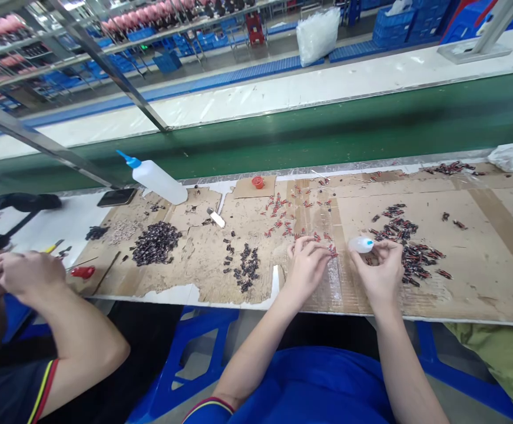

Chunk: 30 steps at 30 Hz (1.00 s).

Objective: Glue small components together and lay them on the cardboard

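My left hand (308, 265) is closed in a pinch at the cardboard, with a small red part (333, 252) at its fingertips. In my right hand (383, 275) is a small white squeeze bottle (359, 244) with a blue tip, lying on its side between thumb and fingers. Loose red parts (278, 205) are scattered beyond my left hand. A pile of red-and-black parts (417, 258) lies just right of my right hand. To the left of my left hand is a group of small black parts (246, 268).
A co-worker's hands (22, 274) are at the far left. On the cardboard (481, 253) lie a large white bottle (161, 181), a red cap (257, 182), a white-handled tool (215, 218) and a dark heap (155, 242). A green conveyor belt (256, 140) runs behind the table.
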Each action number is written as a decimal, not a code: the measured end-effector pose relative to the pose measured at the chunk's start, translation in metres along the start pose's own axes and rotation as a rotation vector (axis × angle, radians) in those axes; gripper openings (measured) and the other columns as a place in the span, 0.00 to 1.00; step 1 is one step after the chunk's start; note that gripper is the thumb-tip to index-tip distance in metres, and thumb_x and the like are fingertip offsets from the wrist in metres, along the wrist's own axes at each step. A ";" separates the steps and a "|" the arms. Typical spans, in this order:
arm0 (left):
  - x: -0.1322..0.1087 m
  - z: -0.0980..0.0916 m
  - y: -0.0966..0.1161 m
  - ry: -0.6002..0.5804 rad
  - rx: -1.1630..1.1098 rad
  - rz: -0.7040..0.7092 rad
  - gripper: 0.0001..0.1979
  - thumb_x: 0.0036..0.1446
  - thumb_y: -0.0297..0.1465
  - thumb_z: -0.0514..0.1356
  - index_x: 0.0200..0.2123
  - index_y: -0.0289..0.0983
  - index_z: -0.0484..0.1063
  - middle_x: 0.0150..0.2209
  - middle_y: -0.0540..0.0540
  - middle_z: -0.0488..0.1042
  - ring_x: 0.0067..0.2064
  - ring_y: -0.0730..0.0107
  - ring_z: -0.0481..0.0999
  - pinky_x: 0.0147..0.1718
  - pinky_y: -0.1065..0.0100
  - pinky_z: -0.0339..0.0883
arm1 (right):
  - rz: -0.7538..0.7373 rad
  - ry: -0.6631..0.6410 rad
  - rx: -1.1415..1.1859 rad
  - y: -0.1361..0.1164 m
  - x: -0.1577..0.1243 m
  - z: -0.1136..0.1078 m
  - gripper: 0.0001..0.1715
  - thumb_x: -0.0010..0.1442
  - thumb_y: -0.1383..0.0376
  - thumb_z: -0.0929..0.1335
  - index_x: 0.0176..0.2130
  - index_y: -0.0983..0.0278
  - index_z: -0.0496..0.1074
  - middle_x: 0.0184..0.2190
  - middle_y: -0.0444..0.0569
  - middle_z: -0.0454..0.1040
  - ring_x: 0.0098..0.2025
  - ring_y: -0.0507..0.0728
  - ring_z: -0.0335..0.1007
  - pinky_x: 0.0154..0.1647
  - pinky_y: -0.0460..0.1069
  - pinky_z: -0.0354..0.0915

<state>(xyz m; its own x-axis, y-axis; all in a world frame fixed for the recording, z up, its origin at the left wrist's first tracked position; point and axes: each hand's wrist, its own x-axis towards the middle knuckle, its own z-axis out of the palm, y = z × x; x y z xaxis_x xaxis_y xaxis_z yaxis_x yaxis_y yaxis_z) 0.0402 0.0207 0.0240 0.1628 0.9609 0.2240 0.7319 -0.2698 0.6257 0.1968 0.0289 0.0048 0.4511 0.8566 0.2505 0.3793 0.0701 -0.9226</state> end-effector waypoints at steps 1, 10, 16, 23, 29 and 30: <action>0.004 0.003 0.002 -0.022 0.020 0.022 0.05 0.61 0.28 0.60 0.37 0.42 0.77 0.43 0.49 0.79 0.56 0.55 0.65 0.53 0.50 0.55 | -0.010 0.006 -0.013 0.001 0.000 0.001 0.29 0.45 0.57 0.76 0.40 0.60 0.60 0.40 0.56 0.79 0.43 0.62 0.78 0.47 0.59 0.71; 0.019 0.009 0.005 -0.135 0.156 0.086 0.09 0.61 0.23 0.57 0.36 0.41 0.76 0.47 0.46 0.76 0.59 0.53 0.59 0.54 0.49 0.53 | -0.294 0.202 -0.077 -0.001 -0.025 -0.012 0.32 0.48 0.60 0.76 0.49 0.64 0.64 0.46 0.57 0.75 0.47 0.60 0.74 0.42 0.55 0.73; 0.012 -0.003 0.005 -0.121 0.030 -0.050 0.08 0.61 0.23 0.58 0.35 0.39 0.75 0.43 0.45 0.77 0.54 0.56 0.63 0.52 0.53 0.57 | -0.398 0.094 -0.108 -0.007 -0.054 -0.008 0.09 0.58 0.65 0.72 0.40 0.62 0.73 0.35 0.49 0.76 0.32 0.55 0.73 0.34 0.50 0.71; -0.014 -0.020 -0.008 0.038 -0.019 -0.142 0.04 0.59 0.26 0.61 0.34 0.40 0.76 0.38 0.46 0.79 0.47 0.59 0.68 0.50 0.56 0.60 | -0.400 -0.166 -0.320 0.002 -0.042 0.019 0.14 0.66 0.61 0.64 0.39 0.63 0.78 0.35 0.53 0.76 0.38 0.60 0.72 0.42 0.55 0.68; -0.035 -0.016 -0.015 0.026 0.010 -0.204 0.04 0.56 0.27 0.65 0.35 0.41 0.78 0.38 0.46 0.79 0.46 0.57 0.69 0.44 0.57 0.60 | -0.396 -0.278 -0.497 0.000 -0.031 0.022 0.18 0.66 0.64 0.60 0.38 0.64 0.78 0.32 0.54 0.75 0.35 0.61 0.70 0.38 0.55 0.66; -0.036 -0.014 -0.015 0.029 0.011 -0.209 0.05 0.56 0.27 0.65 0.36 0.42 0.79 0.38 0.46 0.79 0.46 0.57 0.69 0.43 0.57 0.60 | -0.388 -0.290 -0.506 -0.002 -0.031 0.020 0.18 0.66 0.64 0.60 0.39 0.63 0.78 0.33 0.55 0.75 0.35 0.61 0.70 0.37 0.54 0.66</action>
<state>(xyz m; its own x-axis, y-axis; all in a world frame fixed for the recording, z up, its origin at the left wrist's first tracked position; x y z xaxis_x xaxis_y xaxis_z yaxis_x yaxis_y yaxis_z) 0.0141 -0.0111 0.0164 -0.0118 0.9937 0.1116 0.7547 -0.0644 0.6530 0.1658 0.0129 -0.0070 -0.0001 0.9247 0.3807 0.8304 0.2122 -0.5152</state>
